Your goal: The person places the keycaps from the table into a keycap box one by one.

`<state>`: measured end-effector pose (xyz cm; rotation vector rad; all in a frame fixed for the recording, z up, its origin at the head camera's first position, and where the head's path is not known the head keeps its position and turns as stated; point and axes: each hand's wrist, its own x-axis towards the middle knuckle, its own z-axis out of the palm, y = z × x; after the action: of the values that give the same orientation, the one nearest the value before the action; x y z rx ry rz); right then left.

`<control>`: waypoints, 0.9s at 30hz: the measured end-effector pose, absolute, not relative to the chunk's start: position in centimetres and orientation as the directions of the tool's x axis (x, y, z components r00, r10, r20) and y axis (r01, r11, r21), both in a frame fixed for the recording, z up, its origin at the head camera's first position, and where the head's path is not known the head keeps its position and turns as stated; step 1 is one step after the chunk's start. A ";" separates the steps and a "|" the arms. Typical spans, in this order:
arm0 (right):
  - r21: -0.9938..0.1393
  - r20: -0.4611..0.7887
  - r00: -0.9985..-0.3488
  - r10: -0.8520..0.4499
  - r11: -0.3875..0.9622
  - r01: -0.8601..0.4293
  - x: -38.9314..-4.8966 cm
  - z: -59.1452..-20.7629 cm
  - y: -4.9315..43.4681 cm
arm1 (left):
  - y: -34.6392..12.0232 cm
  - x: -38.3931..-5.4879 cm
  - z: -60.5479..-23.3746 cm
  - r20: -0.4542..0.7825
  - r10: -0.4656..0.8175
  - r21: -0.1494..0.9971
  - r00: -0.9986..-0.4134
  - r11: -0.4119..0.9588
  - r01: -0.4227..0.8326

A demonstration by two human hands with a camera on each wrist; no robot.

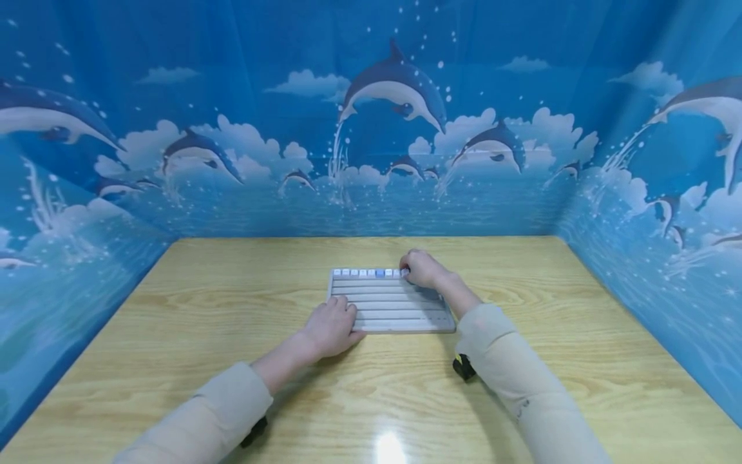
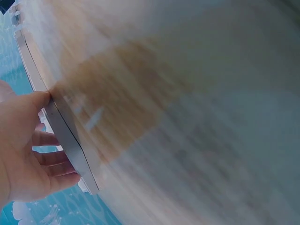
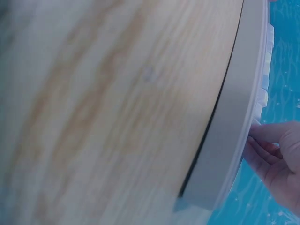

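A pale grey tray (image 1: 400,306) with several horizontal ridges lies flat on the table in the head view. Along its far edge runs a row of white keycaps (image 1: 354,273), with one blue keycap (image 1: 379,273) among them. My left hand (image 1: 332,327) holds the tray's near left part, thumb at the front edge and fingers over the ridges. At the right of the row, my right hand (image 1: 423,267) pinches a white keycap (image 1: 405,273), mostly covered by its fingertips. The right wrist view shows thumb and fingers together beside the tray's edge; the keycap is hidden there.
The tray rests on a light wood-grain table (image 1: 232,283). A blue curtain (image 1: 261,129) printed with dolphins hangs behind and along both sides. Black wrist devices (image 1: 464,367) show under the sleeves.
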<state>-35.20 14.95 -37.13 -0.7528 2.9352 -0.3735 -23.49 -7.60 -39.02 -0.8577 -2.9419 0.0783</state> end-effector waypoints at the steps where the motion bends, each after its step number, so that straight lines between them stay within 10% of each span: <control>1: -0.259 -0.025 -0.875 -0.484 0.849 -0.462 -35.2 -37.1 15.0 | -7.6 -23.5 -39.0 0.058 0.538 -0.071 -0.841 0.843 0.534; 27: -0.307 -0.035 -0.889 -0.456 0.852 -0.424 -35.2 -37.2 15.1 | -7.8 -23.2 -39.0 0.079 0.540 -0.060 -0.838 0.842 0.537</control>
<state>-35.22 15.10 -37.21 -0.6958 2.9197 -0.4470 -23.19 -7.76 -39.01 -0.8570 -2.9253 0.0543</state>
